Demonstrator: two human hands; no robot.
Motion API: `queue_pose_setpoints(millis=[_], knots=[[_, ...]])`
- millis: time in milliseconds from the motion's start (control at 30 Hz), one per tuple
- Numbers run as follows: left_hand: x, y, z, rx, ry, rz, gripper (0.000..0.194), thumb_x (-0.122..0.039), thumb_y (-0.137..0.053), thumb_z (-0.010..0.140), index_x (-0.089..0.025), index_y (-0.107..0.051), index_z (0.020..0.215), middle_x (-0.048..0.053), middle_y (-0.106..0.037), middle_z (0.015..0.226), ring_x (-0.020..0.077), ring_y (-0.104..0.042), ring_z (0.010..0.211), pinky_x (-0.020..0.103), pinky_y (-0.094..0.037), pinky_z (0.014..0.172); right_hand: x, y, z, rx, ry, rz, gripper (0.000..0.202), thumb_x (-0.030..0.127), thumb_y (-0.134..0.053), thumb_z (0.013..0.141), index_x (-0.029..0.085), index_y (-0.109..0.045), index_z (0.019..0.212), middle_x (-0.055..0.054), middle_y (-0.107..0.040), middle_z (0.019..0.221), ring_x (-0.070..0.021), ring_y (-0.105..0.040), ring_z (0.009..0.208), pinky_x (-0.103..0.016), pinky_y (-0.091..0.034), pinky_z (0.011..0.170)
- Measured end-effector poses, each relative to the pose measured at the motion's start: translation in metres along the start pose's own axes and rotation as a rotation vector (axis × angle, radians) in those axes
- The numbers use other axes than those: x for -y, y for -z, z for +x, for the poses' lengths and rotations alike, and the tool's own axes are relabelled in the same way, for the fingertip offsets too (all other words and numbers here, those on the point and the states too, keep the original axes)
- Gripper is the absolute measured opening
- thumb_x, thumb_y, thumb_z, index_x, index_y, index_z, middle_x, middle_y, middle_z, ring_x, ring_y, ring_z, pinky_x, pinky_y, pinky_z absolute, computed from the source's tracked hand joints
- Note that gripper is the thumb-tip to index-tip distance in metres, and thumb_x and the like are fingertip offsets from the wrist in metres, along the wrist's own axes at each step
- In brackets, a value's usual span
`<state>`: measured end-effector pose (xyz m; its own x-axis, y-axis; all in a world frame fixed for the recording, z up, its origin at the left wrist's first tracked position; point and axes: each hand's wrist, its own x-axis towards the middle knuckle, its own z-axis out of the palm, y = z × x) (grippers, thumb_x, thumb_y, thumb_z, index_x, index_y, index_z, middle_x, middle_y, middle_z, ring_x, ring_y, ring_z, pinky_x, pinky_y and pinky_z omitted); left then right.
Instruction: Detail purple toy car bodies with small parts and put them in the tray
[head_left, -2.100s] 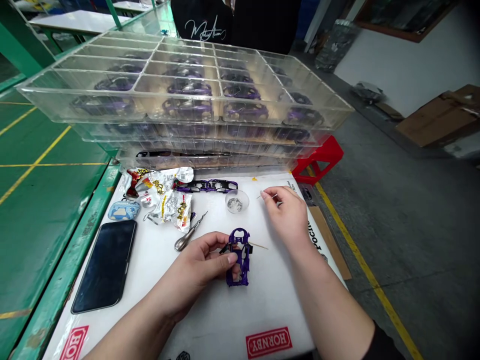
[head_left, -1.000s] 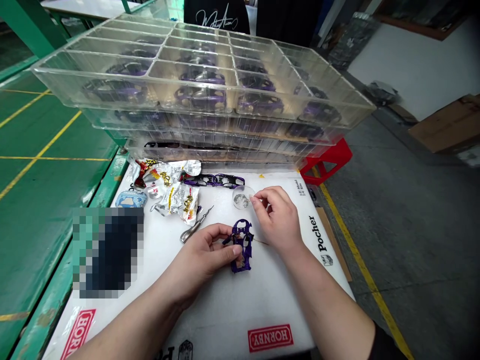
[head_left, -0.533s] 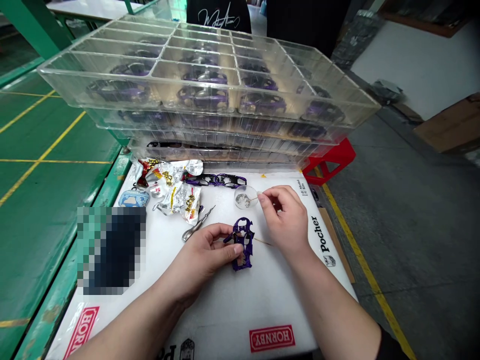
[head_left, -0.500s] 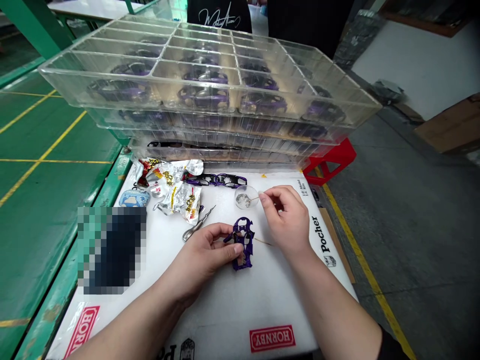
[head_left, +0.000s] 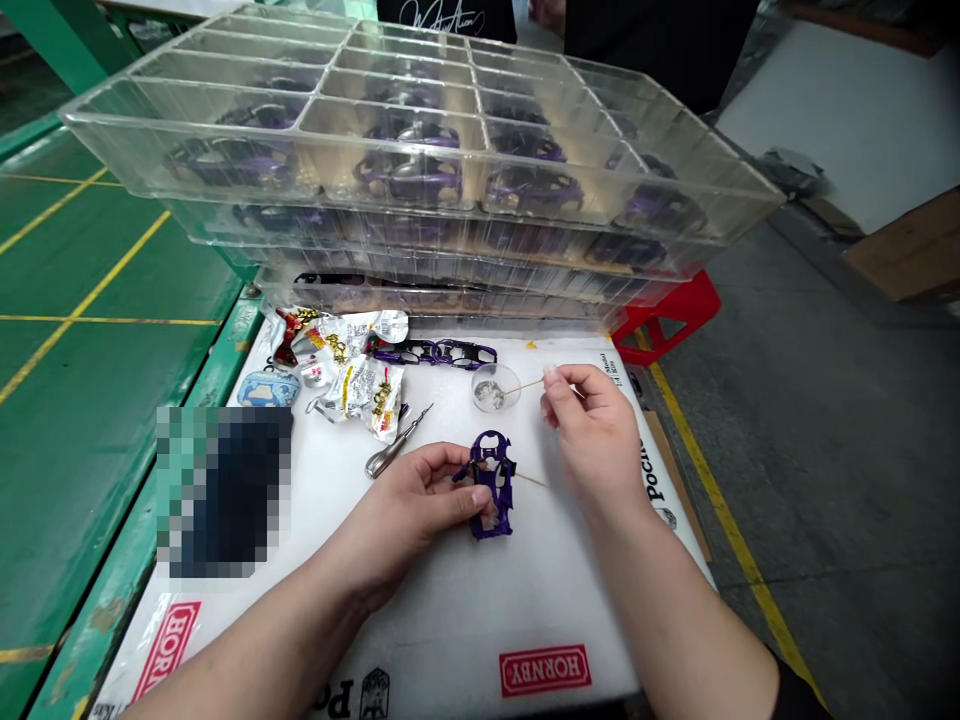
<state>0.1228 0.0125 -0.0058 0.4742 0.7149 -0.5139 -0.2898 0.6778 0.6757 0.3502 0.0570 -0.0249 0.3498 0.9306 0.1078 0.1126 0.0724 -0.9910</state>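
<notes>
My left hand (head_left: 427,490) grips a purple model car body shell (head_left: 493,485) by its left side, thumb on top, above the white work surface. Between thumb and fingertips, my right hand (head_left: 596,425) pinches a thin wooden stick (head_left: 529,385). The stick's far end reaches into a small clear round dish (head_left: 495,388) that holds tiny silvery bits or liquid; I cannot tell which. A second thin stick (head_left: 531,480) shows to the right of the shell. A metal-handled pointed tool (head_left: 399,443) lies by my left hand.
Clear compartment trays (head_left: 390,160) of purple car bodies are stacked at the back. More purple shells (head_left: 435,353) lie before them. Crumpled snack wrappers (head_left: 360,385), a blue patterned case (head_left: 268,389) and a blurred dark object (head_left: 232,490) are on the left. A red stand (head_left: 671,320) is behind right.
My right hand has moved a little to the right, away from the dish, and more of its stick shows. My left hand still holds the shell. The view has shifted slightly.
</notes>
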Motion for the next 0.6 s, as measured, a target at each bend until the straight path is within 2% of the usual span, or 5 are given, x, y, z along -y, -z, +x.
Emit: queue_pose_setpoints(millis=[100, 167, 400, 500, 600], knots=[[0.000, -0.001, 0.000, -0.023, 0.014, -0.040, 0.054, -0.033, -0.110, 0.073, -0.013, -0.080, 0.112, 0.009, -0.085, 0.105, 0.0184, -0.079, 0.087, 0.032, -0.064, 0.088, 0.001, 0.003, -0.002, 0.030, -0.023, 0.165, 0.035, 0.053, -0.088, 0.097, 0.023, -0.071, 0.098, 0.003, -0.063, 0.074, -0.0142, -0.053, 0.063, -0.026, -0.045, 0.058], [0.000, -0.001, 0.001, -0.042, 0.016, -0.058, 0.054, -0.032, -0.111, 0.072, -0.013, -0.081, 0.112, 0.009, -0.085, 0.106, 0.0188, -0.079, 0.087, 0.033, -0.065, 0.088, 0.004, 0.004, -0.006, 0.061, 0.018, 0.176, 0.033, 0.053, -0.087, 0.100, 0.023, -0.072, 0.100, 0.002, -0.063, 0.077, -0.0141, -0.054, 0.064, -0.026, -0.046, 0.058], [-0.001, -0.001, 0.002, -0.060, 0.009, -0.048, 0.051, -0.030, -0.111, 0.071, -0.015, -0.081, 0.109, 0.006, -0.084, 0.104, 0.0172, -0.079, 0.087, 0.030, -0.064, 0.087, 0.024, 0.006, -0.025, 0.214, 0.332, -0.043, 0.007, 0.030, -0.080, 0.108, 0.025, -0.077, 0.103, -0.003, -0.071, 0.105, -0.0166, -0.067, 0.084, -0.032, -0.057, 0.074], [-0.001, -0.001, 0.001, -0.051, 0.013, -0.027, 0.048, -0.031, -0.109, 0.075, -0.014, -0.081, 0.111, 0.007, -0.084, 0.104, 0.0168, -0.078, 0.087, 0.030, -0.063, 0.087, 0.030, 0.005, -0.029, 0.278, 0.411, -0.115, 0.006, 0.022, -0.079, 0.107, 0.025, -0.077, 0.104, -0.003, -0.072, 0.103, -0.0187, -0.069, 0.093, -0.033, -0.058, 0.077], [0.000, -0.001, 0.001, -0.042, 0.010, -0.032, 0.048, -0.030, -0.108, 0.076, -0.014, -0.080, 0.112, 0.008, -0.084, 0.104, 0.0175, -0.077, 0.088, 0.031, -0.062, 0.088, 0.032, 0.005, -0.031, 0.308, 0.472, -0.160, 0.009, 0.018, -0.080, 0.105, 0.025, -0.076, 0.101, -0.003, -0.072, 0.101, -0.0200, -0.070, 0.092, -0.035, -0.058, 0.075]])
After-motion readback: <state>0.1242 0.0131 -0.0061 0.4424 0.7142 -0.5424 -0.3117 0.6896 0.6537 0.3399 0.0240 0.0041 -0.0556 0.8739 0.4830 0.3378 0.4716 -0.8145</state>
